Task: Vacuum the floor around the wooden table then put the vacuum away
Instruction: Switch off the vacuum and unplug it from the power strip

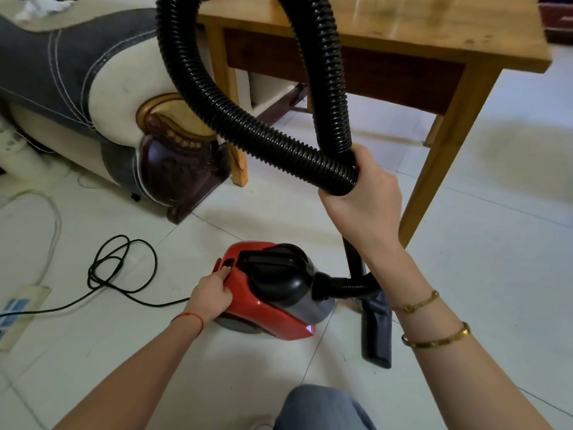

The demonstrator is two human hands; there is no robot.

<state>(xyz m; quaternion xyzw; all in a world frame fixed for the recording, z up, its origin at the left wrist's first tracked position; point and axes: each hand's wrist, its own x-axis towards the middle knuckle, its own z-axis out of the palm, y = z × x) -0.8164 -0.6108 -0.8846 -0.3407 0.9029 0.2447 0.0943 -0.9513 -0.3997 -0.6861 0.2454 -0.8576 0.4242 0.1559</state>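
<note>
A small red and black vacuum cleaner (273, 293) sits on the white tiled floor in front of me. My left hand (212, 294) rests on its rear end, thumb on a black button. My right hand (361, 197) grips a doubled loop of the black ribbed hose (248, 119), held up in the air. The hose arches out of the top of the view. A dark floor nozzle (376, 336) lies on the tiles just right of the vacuum. The wooden table (434, 35) stands behind, its near leg right of my right hand.
A sofa arm (124, 103) with carved dark wood fills the left. A black power cord (124, 274) coils on the floor left of the vacuum and runs to a power strip (15, 311) at the left edge. My knee (319, 411) shows at the bottom.
</note>
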